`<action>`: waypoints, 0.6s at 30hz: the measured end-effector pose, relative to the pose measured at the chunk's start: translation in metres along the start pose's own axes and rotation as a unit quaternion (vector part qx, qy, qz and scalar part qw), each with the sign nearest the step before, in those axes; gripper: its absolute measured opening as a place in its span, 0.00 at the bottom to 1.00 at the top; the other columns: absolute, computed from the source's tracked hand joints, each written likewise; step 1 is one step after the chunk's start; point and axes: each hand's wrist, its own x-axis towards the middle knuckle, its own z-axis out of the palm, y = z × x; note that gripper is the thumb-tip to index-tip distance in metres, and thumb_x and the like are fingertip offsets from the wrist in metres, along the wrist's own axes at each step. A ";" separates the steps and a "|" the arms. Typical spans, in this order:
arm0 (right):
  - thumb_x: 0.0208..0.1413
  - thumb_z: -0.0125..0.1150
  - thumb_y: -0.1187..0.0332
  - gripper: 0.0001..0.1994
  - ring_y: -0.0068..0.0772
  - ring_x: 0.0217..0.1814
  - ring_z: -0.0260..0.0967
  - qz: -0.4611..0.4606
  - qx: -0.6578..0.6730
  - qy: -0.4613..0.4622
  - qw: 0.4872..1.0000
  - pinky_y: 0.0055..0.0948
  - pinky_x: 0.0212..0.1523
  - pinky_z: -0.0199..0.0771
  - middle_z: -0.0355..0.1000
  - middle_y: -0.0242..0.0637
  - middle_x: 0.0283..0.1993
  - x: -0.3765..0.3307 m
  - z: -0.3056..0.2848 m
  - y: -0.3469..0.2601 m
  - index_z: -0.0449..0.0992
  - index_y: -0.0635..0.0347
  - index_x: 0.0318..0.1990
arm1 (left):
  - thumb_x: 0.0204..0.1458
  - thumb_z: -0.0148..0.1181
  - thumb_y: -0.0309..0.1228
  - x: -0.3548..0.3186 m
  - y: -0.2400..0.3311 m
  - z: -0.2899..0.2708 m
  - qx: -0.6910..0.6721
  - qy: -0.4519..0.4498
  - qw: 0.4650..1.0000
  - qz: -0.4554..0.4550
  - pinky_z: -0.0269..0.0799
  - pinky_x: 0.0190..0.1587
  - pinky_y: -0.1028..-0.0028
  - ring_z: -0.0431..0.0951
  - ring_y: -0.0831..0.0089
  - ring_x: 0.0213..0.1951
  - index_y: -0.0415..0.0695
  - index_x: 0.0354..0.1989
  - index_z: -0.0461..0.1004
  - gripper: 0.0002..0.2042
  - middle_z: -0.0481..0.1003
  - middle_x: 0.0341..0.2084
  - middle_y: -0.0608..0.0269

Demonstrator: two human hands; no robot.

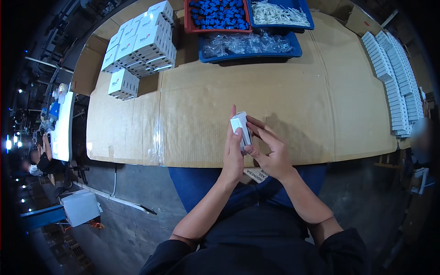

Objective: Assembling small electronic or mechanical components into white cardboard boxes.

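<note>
Both hands at near edge of cardboard-covered tabletop [293, 101]: left hand [233, 153] and right hand [270, 151] together grip small white box [241, 128], apparently mid-assembly. Finished-looking white boxes [142, 43] stacked at far left corner; flat boxes [394, 78] along right edge likely remaining.

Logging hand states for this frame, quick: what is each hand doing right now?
Left hand: closed around the small white box, held upright.
Right hand: fingers curled on the same box's right side, helping hold it.

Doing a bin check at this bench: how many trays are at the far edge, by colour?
Red tray: 1
Blue trays: 2
Total: 3
</note>
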 end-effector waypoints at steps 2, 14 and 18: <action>0.61 0.70 0.64 0.26 0.44 0.67 0.72 -0.007 -0.007 0.000 1.000 0.37 0.65 0.72 0.70 0.49 0.68 -0.002 0.002 -0.002 0.74 0.70 0.63 | 0.74 0.38 0.46 0.001 -0.007 -0.003 0.048 0.021 0.997 0.050 0.63 0.66 0.69 0.67 0.71 0.61 0.51 0.81 0.43 0.31 0.66 0.62 0.59; 0.67 0.57 0.67 0.26 0.53 0.58 0.78 -0.165 -0.190 -0.008 0.968 0.36 0.52 0.82 0.67 0.62 0.69 -0.013 0.009 0.003 0.67 0.77 0.67 | 0.75 0.36 0.46 -0.013 -0.004 0.004 0.120 -0.003 0.979 0.164 0.59 0.68 0.69 0.60 0.69 0.69 0.37 0.78 0.45 0.32 0.48 0.77 0.56; 0.69 0.52 0.67 0.26 0.55 0.57 0.78 -0.150 -0.207 -0.026 0.966 0.38 0.52 0.83 0.66 0.64 0.69 -0.019 0.009 0.002 0.65 0.79 0.68 | 0.75 0.36 0.47 -0.015 -0.005 0.004 0.150 -0.004 0.971 0.185 0.63 0.64 0.72 0.64 0.71 0.64 0.35 0.78 0.44 0.32 0.50 0.76 0.56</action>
